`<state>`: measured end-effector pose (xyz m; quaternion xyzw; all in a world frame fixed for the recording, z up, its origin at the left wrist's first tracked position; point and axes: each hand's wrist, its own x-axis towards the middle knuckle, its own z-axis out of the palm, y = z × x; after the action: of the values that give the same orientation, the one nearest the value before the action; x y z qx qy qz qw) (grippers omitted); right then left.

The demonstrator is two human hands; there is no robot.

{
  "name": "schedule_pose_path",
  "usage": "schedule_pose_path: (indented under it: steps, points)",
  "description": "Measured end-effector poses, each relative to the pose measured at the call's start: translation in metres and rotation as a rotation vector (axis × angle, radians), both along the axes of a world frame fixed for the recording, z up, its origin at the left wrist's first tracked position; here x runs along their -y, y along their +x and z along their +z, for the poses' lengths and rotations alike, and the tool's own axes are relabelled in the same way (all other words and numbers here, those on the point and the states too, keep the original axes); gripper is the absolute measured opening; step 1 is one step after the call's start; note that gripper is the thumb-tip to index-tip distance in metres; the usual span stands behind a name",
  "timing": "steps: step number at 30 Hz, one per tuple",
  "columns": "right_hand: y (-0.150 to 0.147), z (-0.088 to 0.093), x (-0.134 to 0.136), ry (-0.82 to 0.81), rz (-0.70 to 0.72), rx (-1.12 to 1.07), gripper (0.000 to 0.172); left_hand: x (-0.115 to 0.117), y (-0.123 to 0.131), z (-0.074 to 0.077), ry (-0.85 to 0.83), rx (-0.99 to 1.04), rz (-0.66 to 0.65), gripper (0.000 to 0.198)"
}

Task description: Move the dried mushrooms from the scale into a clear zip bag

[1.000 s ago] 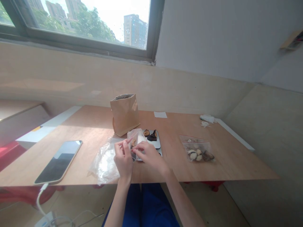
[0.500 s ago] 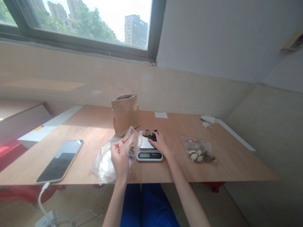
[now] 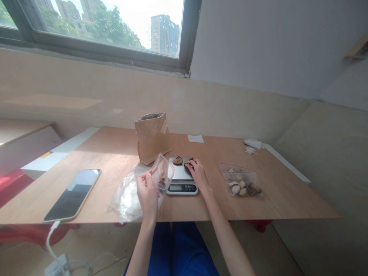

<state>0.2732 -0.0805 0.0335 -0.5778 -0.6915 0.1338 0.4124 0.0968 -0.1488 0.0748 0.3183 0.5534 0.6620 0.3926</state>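
Note:
Pinched between the fingers of my left hand (image 3: 147, 193) is a small clear zip bag (image 3: 166, 165), tilted, with brown dried slices (image 3: 161, 179) inside. My right hand (image 3: 199, 177) is over the plate of a white kitchen scale (image 3: 182, 188), its fingers closed on a dark dried slice (image 3: 188, 167). To the left of those fingers a lighter brown dried slice (image 3: 178, 160) lies on the plate. The exact kind of the slices, perhaps mushroom, I cannot tell. The numbers on the scale's display are too small to read.
An open brown paper pouch (image 3: 153, 138) stands behind the scale. Clear plastic bags (image 3: 126, 197) lie beneath my left hand. A filled zip bag (image 3: 241, 183) is at the right, a charging phone (image 3: 73, 195) at the left. White paper (image 3: 196, 138) and crumpled tissue (image 3: 253, 144) lie farther back.
My right hand's fingers have drawn together around the dark slice and raised it slightly on the scale's plate. My left hand and its zip bag have shifted a little to the right.

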Motion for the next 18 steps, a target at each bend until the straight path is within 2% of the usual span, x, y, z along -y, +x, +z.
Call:
schedule_pose_path:
  steps: [5,9,13,18]
  points:
    - [-0.014,0.021,0.008,0.022,-0.022,-0.255,0.024,0.0,0.004,-0.002,-0.001,-0.004,-0.016,0.023]
    - [-0.041,0.053,0.024,-0.058,0.114,-0.475,0.028,0.0,0.008,-0.003,-0.026,-0.053,-0.003,0.027]
    - [-0.061,0.078,0.036,0.001,0.218,-0.359,0.015,0.001,0.012,-0.003,-0.023,-0.065,-0.014,0.032]
    - [-0.068,0.082,0.036,-0.064,0.306,-0.191,0.015,0.004,0.014,-0.002,-0.006,-0.038,-0.011,0.032]
